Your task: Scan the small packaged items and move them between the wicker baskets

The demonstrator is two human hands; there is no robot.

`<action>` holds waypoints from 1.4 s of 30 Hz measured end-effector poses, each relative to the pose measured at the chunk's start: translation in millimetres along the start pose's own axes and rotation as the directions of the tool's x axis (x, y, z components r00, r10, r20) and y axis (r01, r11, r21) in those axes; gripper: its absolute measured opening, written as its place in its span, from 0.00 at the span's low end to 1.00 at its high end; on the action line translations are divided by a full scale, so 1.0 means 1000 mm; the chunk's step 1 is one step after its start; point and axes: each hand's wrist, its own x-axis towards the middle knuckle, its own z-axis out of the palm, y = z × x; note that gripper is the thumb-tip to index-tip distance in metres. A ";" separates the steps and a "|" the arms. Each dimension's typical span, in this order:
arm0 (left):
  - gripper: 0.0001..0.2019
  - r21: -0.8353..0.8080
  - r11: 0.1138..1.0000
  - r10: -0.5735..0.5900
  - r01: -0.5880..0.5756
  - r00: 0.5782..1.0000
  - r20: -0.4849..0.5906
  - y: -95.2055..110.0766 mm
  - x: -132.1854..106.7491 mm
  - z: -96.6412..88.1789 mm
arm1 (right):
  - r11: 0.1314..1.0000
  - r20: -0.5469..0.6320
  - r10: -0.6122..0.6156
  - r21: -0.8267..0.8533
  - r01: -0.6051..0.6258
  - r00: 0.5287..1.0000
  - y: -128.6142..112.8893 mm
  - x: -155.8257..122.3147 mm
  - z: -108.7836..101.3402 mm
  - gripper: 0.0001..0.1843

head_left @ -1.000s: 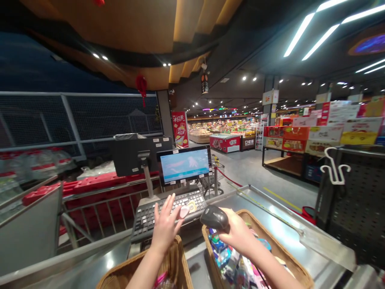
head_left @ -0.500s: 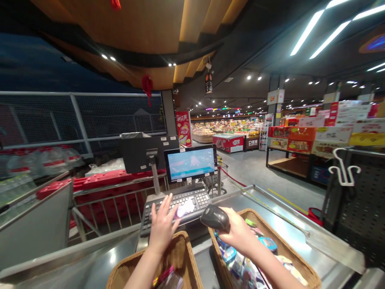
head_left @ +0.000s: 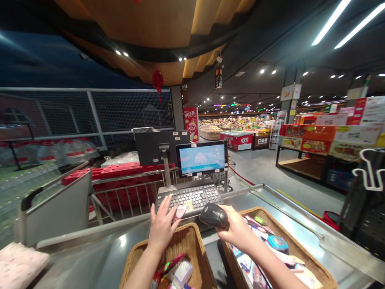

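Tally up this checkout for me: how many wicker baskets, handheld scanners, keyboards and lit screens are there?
Wicker baskets: 2
Handheld scanners: 1
Keyboards: 1
Lit screens: 1
Total: 5

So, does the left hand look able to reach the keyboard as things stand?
Probably yes. The left hand is just at the keyboard's near edge, with the way open. Only a small pink item lies by the fingers, and it seems hardly to block the keys.
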 end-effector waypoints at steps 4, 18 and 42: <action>0.14 0.009 0.999 -0.035 0.035 0.998 0.050 -0.011 -0.020 -0.002 | 0.999 0.055 -0.030 -0.010 0.031 0.998 -0.005 0.003 0.016 0.20; 0.07 -0.022 0.991 -0.113 0.133 0.905 0.411 -0.039 -0.125 0.001 | 0.997 0.251 -0.079 0.029 0.074 0.965 -0.026 0.003 0.079 0.17; 0.23 -0.326 0.945 0.156 0.018 0.852 0.499 0.049 -0.040 0.038 | 0.990 0.125 0.138 -0.023 -0.136 0.983 -0.019 -0.023 0.004 0.09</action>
